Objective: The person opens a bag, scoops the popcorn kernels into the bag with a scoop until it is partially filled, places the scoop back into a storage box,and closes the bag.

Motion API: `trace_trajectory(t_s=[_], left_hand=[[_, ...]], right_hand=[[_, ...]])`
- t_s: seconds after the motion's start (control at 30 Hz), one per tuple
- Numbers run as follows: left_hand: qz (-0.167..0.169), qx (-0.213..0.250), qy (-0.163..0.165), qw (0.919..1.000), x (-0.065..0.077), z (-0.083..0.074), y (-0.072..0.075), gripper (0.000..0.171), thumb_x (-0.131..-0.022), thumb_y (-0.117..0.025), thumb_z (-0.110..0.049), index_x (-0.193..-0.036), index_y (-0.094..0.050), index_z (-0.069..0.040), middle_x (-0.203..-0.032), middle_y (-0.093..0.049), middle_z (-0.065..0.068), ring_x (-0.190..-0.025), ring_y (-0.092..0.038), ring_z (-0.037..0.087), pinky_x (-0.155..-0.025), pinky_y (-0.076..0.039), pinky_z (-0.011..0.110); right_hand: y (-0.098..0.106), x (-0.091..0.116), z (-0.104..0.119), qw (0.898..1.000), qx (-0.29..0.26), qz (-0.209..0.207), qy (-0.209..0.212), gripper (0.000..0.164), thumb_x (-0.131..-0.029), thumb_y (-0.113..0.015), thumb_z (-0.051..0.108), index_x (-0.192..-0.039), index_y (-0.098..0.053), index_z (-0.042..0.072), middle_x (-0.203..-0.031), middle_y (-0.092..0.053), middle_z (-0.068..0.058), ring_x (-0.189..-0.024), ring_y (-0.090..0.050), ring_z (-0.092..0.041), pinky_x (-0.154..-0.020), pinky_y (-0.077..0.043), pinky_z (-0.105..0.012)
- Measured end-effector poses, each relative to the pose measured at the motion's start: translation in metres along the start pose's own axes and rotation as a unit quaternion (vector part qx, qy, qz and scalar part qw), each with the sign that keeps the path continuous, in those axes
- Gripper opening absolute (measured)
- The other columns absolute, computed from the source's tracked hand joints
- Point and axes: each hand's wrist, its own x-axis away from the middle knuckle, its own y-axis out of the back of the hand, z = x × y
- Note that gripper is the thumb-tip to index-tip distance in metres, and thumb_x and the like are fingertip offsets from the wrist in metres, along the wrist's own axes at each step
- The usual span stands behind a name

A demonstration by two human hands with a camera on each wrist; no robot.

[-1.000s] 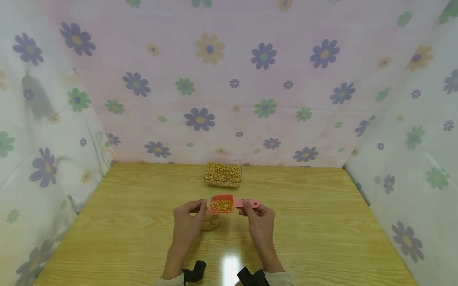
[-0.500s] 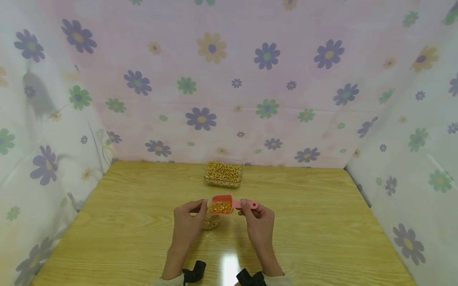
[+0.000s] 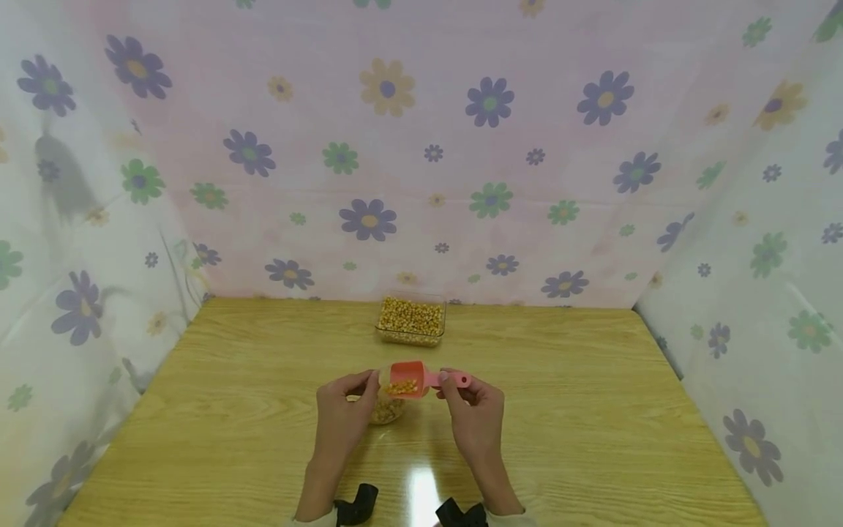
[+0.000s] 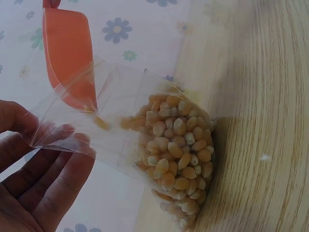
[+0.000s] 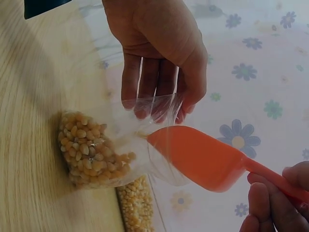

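My left hand (image 3: 342,410) pinches the rim of a clear plastic bag (image 4: 116,140) between thumb and fingers and holds its mouth up. Corn kernels (image 4: 176,150) fill the lower part of the bag, which stands on the table. By its handle, my right hand (image 3: 476,413) grips a pink-red scoop (image 3: 408,379). The scoop's front edge is inside the bag's mouth and tilts down toward it, as the right wrist view shows. Some kernels lie in the scoop, and a few slide off its lip into the bag.
A clear rectangular container (image 3: 411,338) of corn kernels stands behind the hands, near the back edge of the wooden table (image 3: 560,395). Flower-printed cloth (image 3: 421,176) hangs behind the table and along both sides.
The scoop has tipped further toward the bag, and it holds fewer kernels than before. My left hand has stayed nearly still with the bag.
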Motion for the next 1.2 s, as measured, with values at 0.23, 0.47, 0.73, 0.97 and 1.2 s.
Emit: trace_trajectory(t_s=[0.23, 0.47, 0.73, 0.97, 1.2], left_hand=[[-0.003, 0.004, 0.001, 1.0000, -0.001, 0.000, -0.001, 0.013, -0.096, -0.071, -0.009, -0.100, -0.081, -0.002, -0.081, -0.076, 0.013, -0.072, -0.071, 0.025, -0.059, -0.056, 0.022], [-0.005, -0.008, 0.007, 0.9999, -0.002, -0.002, -0.001, 0.013, -0.096, -0.071, -0.009, -0.101, -0.082, -0.003, -0.083, -0.076, 0.013, -0.072, -0.070, 0.017, -0.064, -0.056, 0.024], [0.000, -0.006, 0.025, 0.9997, -0.004, -0.003, -0.001, 0.015, -0.097, -0.070, -0.010, -0.103, -0.080, -0.001, -0.083, -0.076, 0.013, -0.072, -0.070, 0.016, -0.067, -0.056, 0.023], [0.009, -0.001, 0.051, 0.9987, -0.008, -0.004, -0.001, 0.016, -0.097, -0.070, -0.009, -0.104, -0.079, 0.002, -0.083, -0.075, 0.016, -0.073, -0.070, 0.019, -0.065, -0.056, 0.023], [0.012, -0.007, 0.055, 0.9984, -0.010, -0.006, -0.001, 0.016, -0.097, -0.070, -0.008, -0.104, -0.080, 0.002, -0.084, -0.076, 0.014, -0.074, -0.069, 0.017, -0.064, -0.056, 0.023]], right_hand=[[-0.005, 0.006, 0.011, 0.999, 0.030, -0.003, 0.024, 0.007, -0.092, -0.076, 0.008, -0.092, -0.081, 0.003, -0.079, -0.076, -0.009, -0.071, -0.068, -0.012, -0.048, -0.041, -0.019], [-0.009, 0.011, 0.021, 0.990, 0.088, 0.031, 0.105, 0.010, -0.093, -0.076, 0.012, -0.084, -0.079, 0.008, -0.094, -0.079, -0.007, -0.083, -0.074, -0.015, -0.071, -0.058, -0.028], [0.006, -0.001, 0.024, 0.976, 0.109, 0.058, 0.178, 0.014, -0.092, -0.075, 0.007, -0.078, -0.073, 0.009, -0.095, -0.079, -0.009, -0.087, -0.076, -0.020, -0.072, -0.060, -0.032], [0.024, -0.018, 0.027, 0.985, 0.108, 0.021, 0.129, 0.007, -0.092, -0.076, 0.007, -0.090, -0.081, 0.003, -0.093, -0.079, -0.009, -0.081, -0.073, -0.015, -0.062, -0.049, -0.025], [0.033, -0.043, 0.026, 0.981, 0.126, 0.005, 0.149, 0.008, -0.092, -0.075, 0.007, -0.090, -0.081, 0.001, -0.092, -0.079, -0.012, -0.077, -0.071, -0.014, -0.061, -0.045, -0.024]])
